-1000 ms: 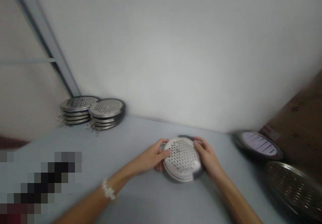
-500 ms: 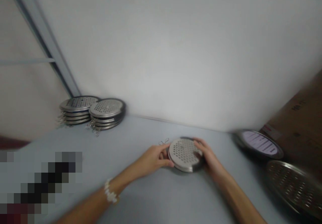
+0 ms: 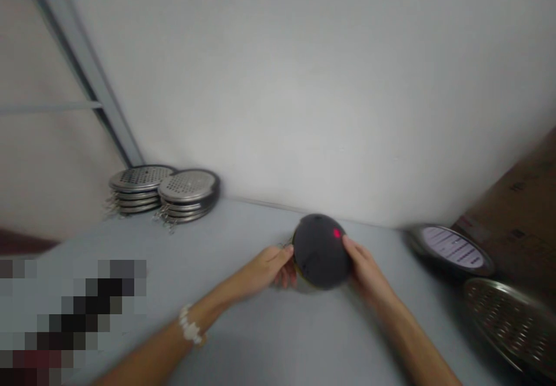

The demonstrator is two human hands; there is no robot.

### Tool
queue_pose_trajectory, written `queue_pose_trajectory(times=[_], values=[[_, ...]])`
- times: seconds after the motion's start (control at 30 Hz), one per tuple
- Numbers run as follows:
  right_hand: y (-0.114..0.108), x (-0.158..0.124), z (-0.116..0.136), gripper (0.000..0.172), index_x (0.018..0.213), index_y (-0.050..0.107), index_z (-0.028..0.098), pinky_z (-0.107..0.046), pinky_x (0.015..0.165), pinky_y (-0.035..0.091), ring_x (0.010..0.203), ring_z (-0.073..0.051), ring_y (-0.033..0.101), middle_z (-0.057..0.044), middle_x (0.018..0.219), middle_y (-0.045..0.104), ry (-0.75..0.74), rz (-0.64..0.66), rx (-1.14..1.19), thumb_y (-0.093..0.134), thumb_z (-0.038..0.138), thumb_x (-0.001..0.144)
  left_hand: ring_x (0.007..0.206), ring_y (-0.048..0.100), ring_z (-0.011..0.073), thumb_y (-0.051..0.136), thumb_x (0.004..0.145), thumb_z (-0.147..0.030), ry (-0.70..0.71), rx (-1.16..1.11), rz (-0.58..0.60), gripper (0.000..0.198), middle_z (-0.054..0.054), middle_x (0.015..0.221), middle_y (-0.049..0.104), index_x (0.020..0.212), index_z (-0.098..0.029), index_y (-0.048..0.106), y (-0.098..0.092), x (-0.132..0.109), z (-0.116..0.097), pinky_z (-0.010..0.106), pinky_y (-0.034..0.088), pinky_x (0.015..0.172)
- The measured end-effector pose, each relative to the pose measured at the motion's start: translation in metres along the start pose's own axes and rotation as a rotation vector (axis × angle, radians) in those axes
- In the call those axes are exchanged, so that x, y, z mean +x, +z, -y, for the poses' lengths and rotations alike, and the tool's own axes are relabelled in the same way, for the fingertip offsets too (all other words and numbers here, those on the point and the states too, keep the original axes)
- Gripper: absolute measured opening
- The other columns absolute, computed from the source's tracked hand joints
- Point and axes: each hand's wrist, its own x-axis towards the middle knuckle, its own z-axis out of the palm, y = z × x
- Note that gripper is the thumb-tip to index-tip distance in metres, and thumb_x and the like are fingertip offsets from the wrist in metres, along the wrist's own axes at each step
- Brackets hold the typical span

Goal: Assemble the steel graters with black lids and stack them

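Between my two hands is a round perforated metal case, its dark, smooth side (image 3: 322,256) turned toward me and a small red spot near the upper right edge. My left hand (image 3: 274,265) pinches its left rim, thumb on top and fingers curled below. On the opposite rim my right hand (image 3: 362,261) grips it, with some fingers hidden behind. Thin wire shows by the left thumb. Two stacks of similar cases, a nearer stack (image 3: 189,192) and a farther stack (image 3: 141,186), have perforated silver tops and wire clips hanging at their left sides.
A larger dark round piece with a printed white label (image 3: 454,247) lies on the right of the grey table (image 3: 243,339). Nearer me is a large round metal piece with raised holes (image 3: 512,322). A cardboard box (image 3: 516,218) stands behind them, and a white wall (image 3: 304,85) backs the table.
The round case has been turned over: its perforated silver face showed before, and its dark side shows now. Both hands still hold its rim. The stacks remain in place.
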Motion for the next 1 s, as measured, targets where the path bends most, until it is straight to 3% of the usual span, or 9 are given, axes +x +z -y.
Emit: queue_pose_trajectory(times=[0.1, 0.2, 0.27, 0.33, 0.43, 0.57, 0.67, 0.87, 1.0], values=[[-0.008, 0.004, -0.003, 0.055, 0.088, 0.078, 0.018, -0.039, 0.083, 0.054, 0.087, -0.029, 0.073, -0.01, 0.089, 0.08, 0.088, -0.044, -0.039, 0.077, 0.068, 0.066, 0.067, 0.063, 0.0178, 0.038, 0.099, -0.05, 0.006, 0.297, -0.144, 0.052, 0.007, 0.074, 0.071, 0.081, -0.014, 0.07, -0.004, -0.001, -0.001, 0.028, 0.05, 0.067], [-0.019, 0.008, -0.005, 0.055, 0.085, 0.078, 0.017, -0.037, 0.077, 0.054, 0.08, -0.029, 0.072, -0.009, 0.082, 0.079, 0.088, -0.062, -0.21, 0.075, 0.069, 0.066, 0.103, 0.063, 0.0245, 0.044, 0.099, -0.029, 0.101, 0.663, -0.375, 0.032, 0.011, 0.105, 0.073, 0.105, -0.014, 0.071, -0.011, -0.002, 0.006, 0.038, 0.047, 0.097], [-0.023, 0.009, -0.005, 0.055, 0.088, 0.077, 0.017, -0.037, 0.077, 0.053, 0.081, -0.028, 0.071, -0.008, 0.082, 0.079, 0.049, -0.039, -0.328, 0.072, 0.068, 0.069, 0.124, 0.054, 0.0259, 0.043, 0.099, -0.021, 0.167, 0.818, -0.378, 0.035, 0.012, 0.131, 0.063, 0.128, -0.017, 0.063, -0.013, -0.003, 0.014, 0.043, 0.04, 0.109], [-0.024, 0.01, -0.008, 0.054, 0.091, 0.076, 0.017, -0.038, 0.078, 0.052, 0.084, -0.028, 0.07, -0.008, 0.085, 0.078, -0.009, -0.026, -0.441, 0.068, 0.067, 0.073, 0.13, 0.049, 0.0253, 0.043, 0.1, -0.019, 0.195, 0.917, -0.291, 0.041, 0.011, 0.142, 0.056, 0.139, -0.021, 0.054, -0.014, -0.005, 0.023, 0.043, 0.04, 0.11], [-0.02, 0.011, -0.015, 0.05, 0.095, 0.075, 0.018, -0.043, 0.084, 0.05, 0.087, -0.03, 0.069, -0.009, 0.09, 0.077, -0.142, -0.099, -0.658, 0.064, 0.064, 0.076, 0.124, 0.053, 0.0242, 0.044, 0.101, -0.019, 0.207, 0.97, -0.198, 0.036, 0.011, 0.133, 0.062, 0.134, -0.021, 0.057, -0.014, -0.006, 0.031, 0.041, 0.043, 0.107], [-0.016, 0.011, -0.026, 0.046, 0.105, 0.071, 0.021, -0.048, 0.095, 0.046, 0.1, -0.032, 0.066, -0.011, 0.108, 0.074, -0.281, -0.125, -0.832, 0.059, 0.058, 0.081, 0.106, 0.06, 0.0215, 0.047, 0.099, -0.018, 0.161, 0.92, -0.235, 0.021, 0.01, 0.108, 0.067, 0.108, -0.017, 0.066, -0.016, -0.004, 0.034, 0.036, 0.046, 0.098], [-0.017, 0.011, -0.031, 0.043, 0.106, 0.07, 0.021, -0.048, 0.095, 0.047, 0.102, -0.032, 0.066, -0.011, 0.108, 0.074, -0.322, -0.084, -0.875, 0.058, 0.055, 0.084, 0.098, 0.061, 0.0201, 0.052, 0.097, -0.017, 0.113, 0.861, -0.263, 0.014, 0.008, 0.1, 0.066, 0.094, -0.016, 0.065, -0.018, -0.004, 0.032, 0.033, 0.047, 0.093], [-0.021, 0.012, -0.035, 0.042, 0.102, 0.069, 0.019, -0.05, 0.09, 0.049, 0.096, -0.032, 0.065, -0.013, 0.104, 0.072, -0.385, -0.052, -1.004, 0.052, 0.055, 0.087, 0.097, 0.058, 0.0209, 0.059, 0.094, -0.021, 0.075, 0.827, -0.298, 0.005, 0.007, 0.1, 0.064, 0.092, -0.016, 0.061, -0.016, -0.007, 0.022, 0.033, 0.046, 0.089], [-0.019, 0.01, -0.033, 0.042, 0.102, 0.067, 0.019, -0.049, 0.087, 0.05, 0.093, -0.031, 0.066, -0.014, 0.102, 0.072, -0.396, -0.069, -1.003, 0.05, 0.054, 0.087, 0.104, 0.054, 0.0246, 0.059, 0.096, -0.028, 0.062, 0.934, -0.342, 0.015, 0.01, 0.107, 0.062, 0.103, -0.015, 0.058, -0.009, -0.006, 0.022, 0.038, 0.044, 0.093]])
